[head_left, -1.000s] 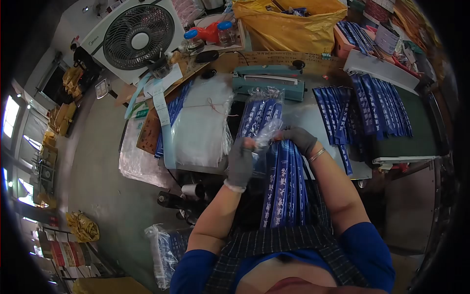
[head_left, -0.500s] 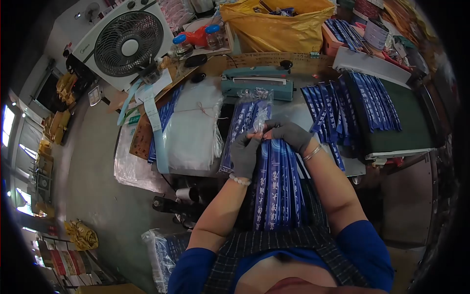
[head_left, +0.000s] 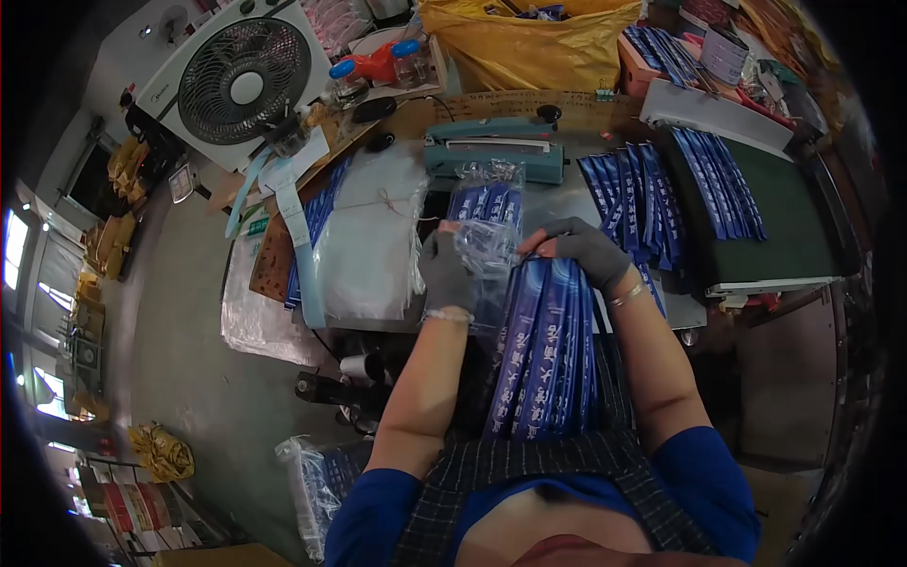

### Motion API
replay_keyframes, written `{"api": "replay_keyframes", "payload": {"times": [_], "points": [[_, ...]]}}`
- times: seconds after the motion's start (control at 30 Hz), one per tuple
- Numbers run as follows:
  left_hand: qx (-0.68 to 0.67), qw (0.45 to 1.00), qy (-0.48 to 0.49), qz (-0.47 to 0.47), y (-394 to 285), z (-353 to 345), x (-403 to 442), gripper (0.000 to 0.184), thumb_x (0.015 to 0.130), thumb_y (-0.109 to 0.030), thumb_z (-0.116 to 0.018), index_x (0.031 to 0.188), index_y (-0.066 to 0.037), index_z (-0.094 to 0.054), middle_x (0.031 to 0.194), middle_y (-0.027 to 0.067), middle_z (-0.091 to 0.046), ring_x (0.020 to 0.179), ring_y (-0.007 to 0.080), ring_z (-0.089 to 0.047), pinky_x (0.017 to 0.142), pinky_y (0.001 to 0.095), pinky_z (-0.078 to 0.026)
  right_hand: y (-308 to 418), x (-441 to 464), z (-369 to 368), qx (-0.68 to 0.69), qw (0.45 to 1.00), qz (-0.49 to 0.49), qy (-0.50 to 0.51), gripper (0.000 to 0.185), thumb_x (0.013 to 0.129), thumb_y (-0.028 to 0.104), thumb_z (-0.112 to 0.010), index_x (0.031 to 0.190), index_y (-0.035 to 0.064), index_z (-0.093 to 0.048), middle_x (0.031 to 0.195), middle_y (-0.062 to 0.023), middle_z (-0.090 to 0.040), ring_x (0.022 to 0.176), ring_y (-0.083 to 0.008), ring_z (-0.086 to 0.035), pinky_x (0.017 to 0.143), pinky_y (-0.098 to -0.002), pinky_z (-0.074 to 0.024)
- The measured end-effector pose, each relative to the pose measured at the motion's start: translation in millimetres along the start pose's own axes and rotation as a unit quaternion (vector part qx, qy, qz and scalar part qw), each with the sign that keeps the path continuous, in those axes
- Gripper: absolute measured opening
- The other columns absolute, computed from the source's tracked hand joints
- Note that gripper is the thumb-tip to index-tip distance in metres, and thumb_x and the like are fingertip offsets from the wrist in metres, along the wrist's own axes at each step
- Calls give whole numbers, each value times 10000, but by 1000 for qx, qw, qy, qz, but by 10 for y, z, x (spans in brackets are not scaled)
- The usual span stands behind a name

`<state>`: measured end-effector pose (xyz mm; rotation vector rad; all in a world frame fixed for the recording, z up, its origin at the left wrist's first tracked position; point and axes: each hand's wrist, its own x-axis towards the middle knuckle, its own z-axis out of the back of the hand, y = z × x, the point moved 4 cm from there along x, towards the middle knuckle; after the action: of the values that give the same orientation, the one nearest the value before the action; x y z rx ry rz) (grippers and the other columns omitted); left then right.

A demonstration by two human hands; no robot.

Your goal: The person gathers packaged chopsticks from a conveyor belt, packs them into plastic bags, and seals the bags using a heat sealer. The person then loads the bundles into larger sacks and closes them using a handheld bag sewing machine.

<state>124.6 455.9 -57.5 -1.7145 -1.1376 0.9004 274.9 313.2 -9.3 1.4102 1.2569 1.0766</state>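
My left hand (head_left: 446, 271), in a grey fingerless glove, is closed on the edge of a crumpled clear plastic bag (head_left: 488, 250). My right hand (head_left: 588, 253), gloved the same way, grips the top of a bundle of long narrow blue packets (head_left: 543, 354) with white lettering. The bundle hangs down in front of my apron, its lower end against my body. Right behind the clear bag lies a filled bag of blue packets (head_left: 486, 206). Whether my right fingertips also touch the clear bag cannot be made out.
A teal heat sealer (head_left: 496, 153) stands behind my hands. Flat clear bags (head_left: 368, 246) are stacked at left. Loose blue packets (head_left: 635, 203) lie at right, with more on a dark green surface (head_left: 775, 260). A fan (head_left: 248, 87) and a yellow sack (head_left: 529, 52) are at the back.
My hands were together at the top of the bundle. The left has moved left, drawing the clear bag out between them. The right has shifted slightly right with the packets.
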Motion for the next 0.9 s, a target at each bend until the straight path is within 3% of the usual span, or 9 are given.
{"api": "replay_keyframes", "payload": {"times": [0.1,0.13,0.23,0.33,0.47,0.6,0.73,0.8,0.9], "points": [[186,924,116,-313,-247,-305,-726,191,883,-197,-644,916,-11,-673,748,83,-626,658,125,-549,621,272,-449,-45,200,-148,-9,999,45,-13,400,789,156,-593,1137,-39,-621,1221,-138,-579,1058,-193,-554,957,-289,-395],[215,896,157,-356,-416,-348,-822,118,846,-130,-685,918,-37,-681,700,95,-600,616,155,-558,591,273,-444,-245,195,-97,78,995,20,-64,409,820,212,-620,1135,-47,-610,1258,-164,-542,1096,-209,-534,970,-309,-385],[286,836,235,-404,-441,-339,-860,120,802,-112,-710,906,-53,-696,632,85,-563,540,205,-547,498,294,-423,-239,75,-116,-307,931,131,-145,602,919,311,-543,1370,-47,-368,1212,-154,-564,1113,-181,-533,962,-310,-404],[324,734,400,-443,-380,-162,-1061,99,794,-97,-707,890,-75,-714,603,59,-548,519,184,-541,468,288,-411,-511,-516,-393,-193,916,91,-340,673,972,375,-442,1441,-34,-185,1403,-301,-344,1311,-324,-377,1055,-326,-312],[332,641,569,-394,-227,203,-1633,214,759,-189,-751,963,-139,-713,576,24,-546,467,160,-529,442,281,-425,-921,-1595,-744,-93,993,32,-67,784,959,415,-425,1480,22,9,1546,-205,13,1435,-306,7,1151,-419,-77],[339,694,635,20,71,37,-1412,364,897,-280,-608,1224,-122,-590,900,88,-655,804,148,-641,727,287,-495,-883,-1952,-635,34,994,-64,-79,972,865,594,-498,1486,47,12,1545,-206,26,1433,-310,-44,1147,-432,-94],[100,839,532,52,-696,-574,-1018,417,937,-288,-568,1288,-66,-531,984,22,-630,856,107,-582,746,251,-464,-15,-1636,-366,181,968,83,-155,1133,740,665,-628,1478,19,-61,1472,-237,-258,1345,-337,-322,1044,-420,-356],[48,881,466,61,-899,-901,-854,385,948,-257,-562,1255,-26,-555,890,-29,-591,738,67,-523,680,226,-442,338,-1423,19,-440,893,-62,-75,924,763,512,-698,1403,17,-252,1279,-216,-505,1105,-328,-567,887,-392,-469],[188,895,404,-14,-865,-1144,-377,330,938,-243,-584,1186,-27,-609,817,-60,-542,687,41,-485,635,208,-426,715,-1017,139,-627,741,-55,-235,497,815,115,-671,1228,-13,-426,925,-168,-612,726,-303,-621,653,-345,-493]]}}
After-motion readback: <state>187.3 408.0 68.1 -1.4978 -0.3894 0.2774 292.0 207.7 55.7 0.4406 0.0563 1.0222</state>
